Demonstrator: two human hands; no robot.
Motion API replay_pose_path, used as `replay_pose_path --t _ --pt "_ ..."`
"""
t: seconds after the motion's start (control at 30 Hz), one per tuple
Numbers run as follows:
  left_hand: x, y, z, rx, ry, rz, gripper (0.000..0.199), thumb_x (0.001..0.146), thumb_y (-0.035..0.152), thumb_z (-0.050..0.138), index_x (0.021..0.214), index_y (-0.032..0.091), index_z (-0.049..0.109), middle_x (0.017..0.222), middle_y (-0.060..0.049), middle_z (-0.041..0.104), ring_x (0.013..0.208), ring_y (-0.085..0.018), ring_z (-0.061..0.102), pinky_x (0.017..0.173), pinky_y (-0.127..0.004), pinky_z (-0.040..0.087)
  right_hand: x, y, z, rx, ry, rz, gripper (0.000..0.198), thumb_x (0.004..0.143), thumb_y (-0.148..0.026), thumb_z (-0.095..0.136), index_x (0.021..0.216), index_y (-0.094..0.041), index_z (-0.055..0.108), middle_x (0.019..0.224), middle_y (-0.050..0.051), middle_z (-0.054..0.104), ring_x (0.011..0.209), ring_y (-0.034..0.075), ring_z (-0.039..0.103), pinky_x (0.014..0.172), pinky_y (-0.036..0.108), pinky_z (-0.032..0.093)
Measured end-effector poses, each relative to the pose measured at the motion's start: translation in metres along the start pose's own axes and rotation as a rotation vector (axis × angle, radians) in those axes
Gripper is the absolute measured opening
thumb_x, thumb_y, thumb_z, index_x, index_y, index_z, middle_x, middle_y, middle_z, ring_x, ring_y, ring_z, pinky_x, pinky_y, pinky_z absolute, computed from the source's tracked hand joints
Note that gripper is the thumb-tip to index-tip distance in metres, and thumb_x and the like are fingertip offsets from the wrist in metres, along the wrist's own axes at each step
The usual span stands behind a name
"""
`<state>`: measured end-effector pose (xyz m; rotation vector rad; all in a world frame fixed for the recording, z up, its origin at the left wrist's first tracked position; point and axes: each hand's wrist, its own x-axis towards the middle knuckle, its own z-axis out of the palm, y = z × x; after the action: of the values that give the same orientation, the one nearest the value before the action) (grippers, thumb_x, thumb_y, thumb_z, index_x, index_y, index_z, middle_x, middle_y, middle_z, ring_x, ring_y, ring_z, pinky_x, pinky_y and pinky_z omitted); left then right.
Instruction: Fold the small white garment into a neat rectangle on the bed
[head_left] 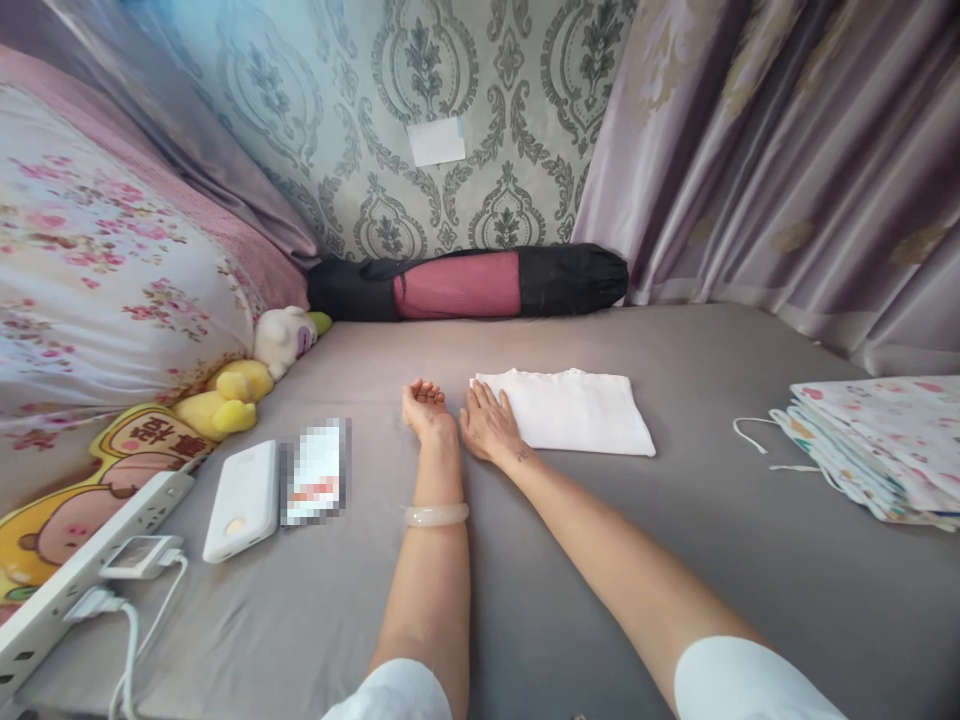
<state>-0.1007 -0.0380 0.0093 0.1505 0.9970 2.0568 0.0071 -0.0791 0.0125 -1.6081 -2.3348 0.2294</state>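
Observation:
A folded white cloth (577,412) lies flat on the grey bed sheet (570,550), its long side running left to right. My right hand (489,420) rests palm down on the cloth's left end, fingers stretched out and pointing away from me. Just left of it, my left hand (427,408) is turned palm up on the sheet, apart from the cloth. Its fingers are loosely bent with nothing in them. A pale bangle (437,515) circles my left forearm.
To the right is a stack of folded patterned cloths (885,440) with white cords. On the left are a white power bank (241,500), a blurred card-like item (315,475), a power strip (56,600) and plush toys (225,400). A black-and-pink roll (457,285) lies along the wall.

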Motion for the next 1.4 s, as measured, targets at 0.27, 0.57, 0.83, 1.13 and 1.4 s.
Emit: replay_pose_path --t 0.27,0.57,0.83,1.13,1.4 --pt "-0.017 -0.002 0.015 0.078 -0.053 -0.009 0.021 0.08 0.038 0.05 0.075 0.018 0.054 0.063 0.003 0.056 0.052 -0.008 0.054 0.057 -0.021 0.038 0.004 0.018 -0.015 0.013 -0.004 0.025 0.054 0.102 -0.029 0.027 0.15 -0.007 0.032 0.157 0.013 0.025 0.145 0.023 0.017 0.119 0.045 0.007" --pt "-0.052 -0.034 0.024 0.698 -0.609 0.216 0.024 0.085 0.022 0.051 0.108 0.017 0.058 0.098 -0.008 0.07 0.093 -0.017 0.067 0.087 -0.033 0.051 0.005 0.04 -0.016 -0.133 -0.09 0.064 0.055 0.1 -0.03 0.032 0.152 -0.013 0.03 0.157 0.013 0.026 0.145 0.026 0.016 0.117 0.053 0.011" --pt "-0.049 -0.039 0.02 1.127 -0.599 0.341 0.036 0.093 0.019 0.036 0.123 0.012 0.053 0.121 -0.016 0.064 0.115 -0.023 0.06 0.103 -0.04 0.044 0.003 0.049 -0.024 -0.062 -0.12 0.047 0.054 0.099 -0.024 0.029 0.151 -0.009 0.029 0.158 0.012 0.024 0.146 0.022 0.015 0.118 0.046 0.012" --pt "-0.046 -0.06 0.01 1.444 -0.837 0.741 0.041 0.085 0.015 0.048 0.126 0.012 0.05 0.122 -0.018 0.064 0.12 -0.027 0.058 0.105 -0.045 0.044 -0.013 0.081 -0.02 -0.135 0.079 0.106 0.052 0.1 -0.025 0.028 0.147 -0.006 0.038 0.154 0.014 0.033 0.143 0.026 0.023 0.117 0.05 0.013" --pt "-0.046 -0.06 0.009 1.621 -0.904 0.932 0.033 0.091 0.016 0.044 0.123 0.011 0.052 0.115 -0.018 0.067 0.116 -0.025 0.06 0.103 -0.041 0.046 -0.014 0.084 -0.022 -0.097 0.079 0.113 0.051 0.1 -0.025 0.026 0.147 -0.008 0.039 0.154 0.01 0.033 0.143 0.022 0.024 0.118 0.045 0.015"
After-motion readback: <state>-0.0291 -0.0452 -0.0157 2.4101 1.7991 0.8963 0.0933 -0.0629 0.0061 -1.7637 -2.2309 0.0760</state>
